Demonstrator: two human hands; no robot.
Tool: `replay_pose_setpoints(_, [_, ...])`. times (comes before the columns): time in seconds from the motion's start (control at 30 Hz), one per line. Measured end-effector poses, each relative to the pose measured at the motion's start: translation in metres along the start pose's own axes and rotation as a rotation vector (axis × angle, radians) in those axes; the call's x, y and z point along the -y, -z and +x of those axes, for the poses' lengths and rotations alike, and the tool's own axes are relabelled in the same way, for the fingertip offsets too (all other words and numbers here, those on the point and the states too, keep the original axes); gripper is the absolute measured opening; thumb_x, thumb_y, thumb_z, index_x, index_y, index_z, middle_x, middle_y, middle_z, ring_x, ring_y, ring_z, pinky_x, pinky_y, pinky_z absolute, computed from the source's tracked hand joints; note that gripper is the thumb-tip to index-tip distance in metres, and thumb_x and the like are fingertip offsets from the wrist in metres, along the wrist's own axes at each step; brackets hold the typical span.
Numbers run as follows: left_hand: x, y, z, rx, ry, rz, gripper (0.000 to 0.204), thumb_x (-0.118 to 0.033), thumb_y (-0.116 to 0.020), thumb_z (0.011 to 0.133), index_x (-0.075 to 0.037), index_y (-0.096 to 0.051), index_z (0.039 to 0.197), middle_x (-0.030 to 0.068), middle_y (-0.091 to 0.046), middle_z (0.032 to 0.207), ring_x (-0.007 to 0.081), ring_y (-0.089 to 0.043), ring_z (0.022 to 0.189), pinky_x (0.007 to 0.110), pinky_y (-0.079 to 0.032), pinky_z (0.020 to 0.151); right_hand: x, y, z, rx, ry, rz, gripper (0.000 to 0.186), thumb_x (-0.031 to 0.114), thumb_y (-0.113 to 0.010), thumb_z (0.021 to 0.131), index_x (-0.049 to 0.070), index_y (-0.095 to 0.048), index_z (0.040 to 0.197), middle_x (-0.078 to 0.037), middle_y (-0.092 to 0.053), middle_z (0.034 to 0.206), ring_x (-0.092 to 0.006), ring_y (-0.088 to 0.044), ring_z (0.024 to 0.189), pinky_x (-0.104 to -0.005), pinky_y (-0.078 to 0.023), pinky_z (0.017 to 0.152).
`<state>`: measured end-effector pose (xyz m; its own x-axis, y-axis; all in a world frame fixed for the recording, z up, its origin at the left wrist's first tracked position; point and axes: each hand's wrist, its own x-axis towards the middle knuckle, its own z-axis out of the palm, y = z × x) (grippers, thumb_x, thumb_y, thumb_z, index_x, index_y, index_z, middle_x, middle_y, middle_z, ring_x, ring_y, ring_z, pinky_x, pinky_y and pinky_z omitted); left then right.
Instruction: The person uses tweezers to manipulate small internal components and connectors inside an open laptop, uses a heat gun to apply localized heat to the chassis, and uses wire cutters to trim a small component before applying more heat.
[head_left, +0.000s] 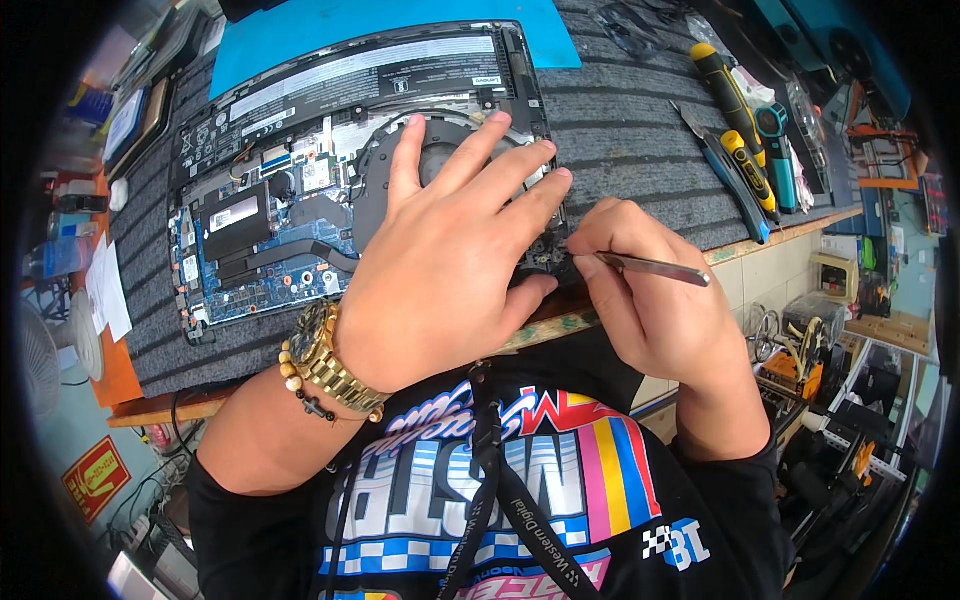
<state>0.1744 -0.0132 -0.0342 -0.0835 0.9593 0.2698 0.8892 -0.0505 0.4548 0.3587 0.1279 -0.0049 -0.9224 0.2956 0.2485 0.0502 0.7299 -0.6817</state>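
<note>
An opened laptop (270,285) lies on the bench with its inside showing: a long black battery (370,85) along the far side, a blue circuit board and a dark heat pipe (290,258). My left hand (450,240) rests flat across its right part, fingers spread over the round black fan (375,165) and much of that side hidden beneath. At the laptop's near right corner, my right hand (645,285) is closed on slim metal tweezers (665,268). Their back end sticks out to the right; the tips are hidden by my fingers.
A grey ribbed mat (620,130) covers the bench, with a blue sheet (400,25) behind the laptop. Pliers (735,185), yellow-black screwdrivers (750,175) and a teal tool (775,150) lie at right. Papers (108,285) lie left. The bench's wooden edge (555,330) is near my body.
</note>
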Motion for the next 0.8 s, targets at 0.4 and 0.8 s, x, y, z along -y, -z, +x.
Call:
replay_pose_setpoints(0.4, [0.0008,-0.0007,-0.0001,-0.004,-0.002,0.012,0.075,-0.027,-0.091,0.083,-0.012,-0.069,0.153,0.0102,-0.061,0.165,0.0409,-0.045,0.163,0.075,-0.018,0.132,0.0012,0.0043,0.0077,0.108,0.044,-0.07,0.024,-0.008,-0.071,0.094,0.002,-0.056,0.11,-0.02,-0.067,0.098,-0.0464,-0.07,0.092,-0.0503,-0.057,0.076])
replay_pose_setpoints(0.8, [-0.0007,0.0,-0.0001,-0.004,0.006,0.024,0.074,-0.027,-0.091,0.083,-0.011,-0.069,0.152,0.0106,-0.06,0.165,0.0418,-0.043,0.164,0.077,-0.019,0.13,-0.0074,0.0071,0.0094,0.075,-0.089,0.092,0.008,-0.004,-0.067,0.099,-0.003,-0.064,0.105,-0.019,-0.067,0.094,-0.04,-0.069,0.08,-0.0442,-0.053,0.07])
